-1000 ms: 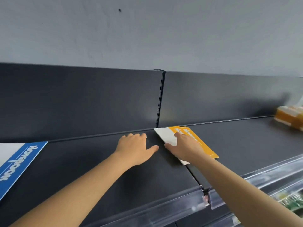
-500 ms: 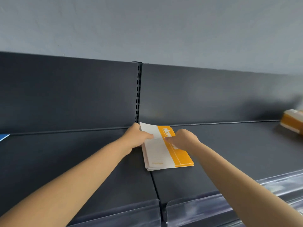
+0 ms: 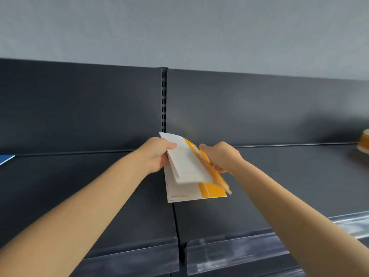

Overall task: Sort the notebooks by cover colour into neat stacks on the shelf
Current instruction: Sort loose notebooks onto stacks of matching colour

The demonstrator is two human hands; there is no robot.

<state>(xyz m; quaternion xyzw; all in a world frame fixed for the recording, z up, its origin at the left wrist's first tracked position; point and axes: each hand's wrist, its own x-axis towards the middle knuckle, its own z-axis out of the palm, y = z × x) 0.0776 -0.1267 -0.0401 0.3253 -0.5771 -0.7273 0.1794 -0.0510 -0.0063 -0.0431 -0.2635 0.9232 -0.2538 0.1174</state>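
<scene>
Orange-and-white notebooks sit at the middle of the dark shelf (image 3: pixel 99 186), over the seam between two shelf boards. My left hand (image 3: pixel 156 153) grips the left edge of the upper notebooks (image 3: pixel 187 162) and my right hand (image 3: pixel 221 157) holds their orange right edge, tilting them up off the shelf. One orange-and-white notebook (image 3: pixel 191 191) lies flat underneath. A blue notebook (image 3: pixel 5 159) shows only its corner at the far left. Another orange stack (image 3: pixel 363 143) lies blurred at the far right.
The shelf's dark back panel (image 3: pixel 79 108) rises behind the notebooks, with a slotted upright (image 3: pixel 163 100) at its middle. Clear plastic price rails (image 3: pixel 229 254) run along the front edge. A grey wall (image 3: pixel 179 27) is above.
Both hands closed on the orange notebooks, squared them, then lifted the upper ones off the bottom one. The view swung right, so the blue notebook slid almost out of sight.
</scene>
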